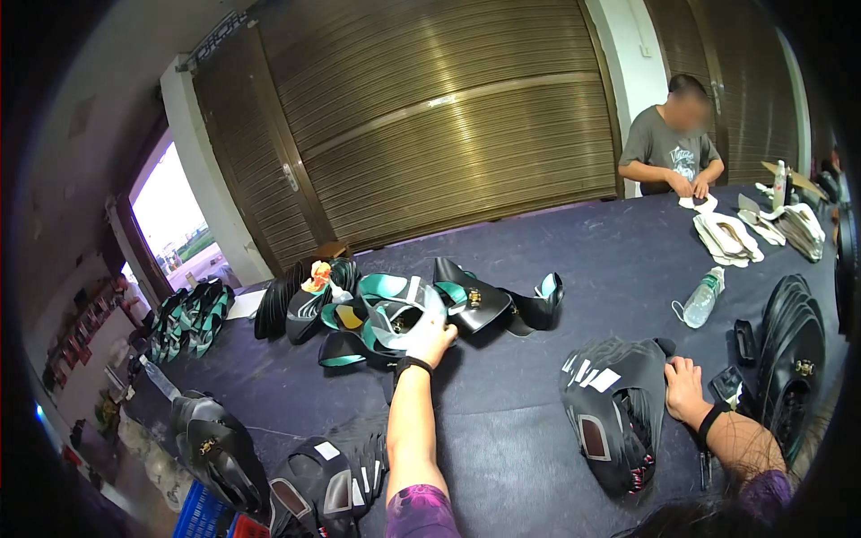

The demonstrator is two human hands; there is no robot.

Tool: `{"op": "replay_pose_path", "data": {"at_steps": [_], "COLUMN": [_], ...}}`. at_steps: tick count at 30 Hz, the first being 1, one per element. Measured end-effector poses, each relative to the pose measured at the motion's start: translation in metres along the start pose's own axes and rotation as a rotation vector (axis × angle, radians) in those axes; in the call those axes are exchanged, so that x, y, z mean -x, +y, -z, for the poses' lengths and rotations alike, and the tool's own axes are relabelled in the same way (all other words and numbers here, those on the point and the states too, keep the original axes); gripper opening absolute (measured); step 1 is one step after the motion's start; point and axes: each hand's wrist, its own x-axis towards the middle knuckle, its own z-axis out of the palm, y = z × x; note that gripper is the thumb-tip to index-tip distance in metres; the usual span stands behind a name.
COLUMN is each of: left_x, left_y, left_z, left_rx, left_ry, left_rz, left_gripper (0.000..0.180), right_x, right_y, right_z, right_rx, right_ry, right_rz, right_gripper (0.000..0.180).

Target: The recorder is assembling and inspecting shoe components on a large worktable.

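My left hand reaches into a loose pile of black shoe uppers with teal linings. Its fingers close on the edge of a grey-and-teal shoe upper; the fingertips blend into the pale material. Just right of it lies a black upper with a gold ornament. My right hand rests on the table, fingers loosely bent and slightly apart. Its fingertips are against the right side of a stack of black shoe uppers with white strips on top, and nothing shows in the hand.
Nested black uppers stand at the right, near a plastic bottle. More uppers lie lower left and far left. A blue crate sits below the table's left edge. Across the table, another person handles white pieces.
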Motion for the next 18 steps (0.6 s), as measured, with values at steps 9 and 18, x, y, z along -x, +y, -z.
{"op": "replay_pose_path", "data": {"at_steps": [9, 18], "left_x": [0.065, 0.03], "left_y": [0.159, 0.128], "left_z": [0.01, 0.076], "left_rx": [0.27, -0.006], "left_ry": [-0.433, 0.128], "left_rz": [-0.296, -0.404], "left_gripper": [0.046, 0.051], "right_x": [-0.006, -0.002], "right_y": [0.009, 0.01], "right_z": [-0.008, -0.008], "right_rx": [-0.024, -0.041], "right_ry": [0.051, 0.038], "right_rz": [0.05, 0.015], "right_gripper": [0.028, 0.028]}}
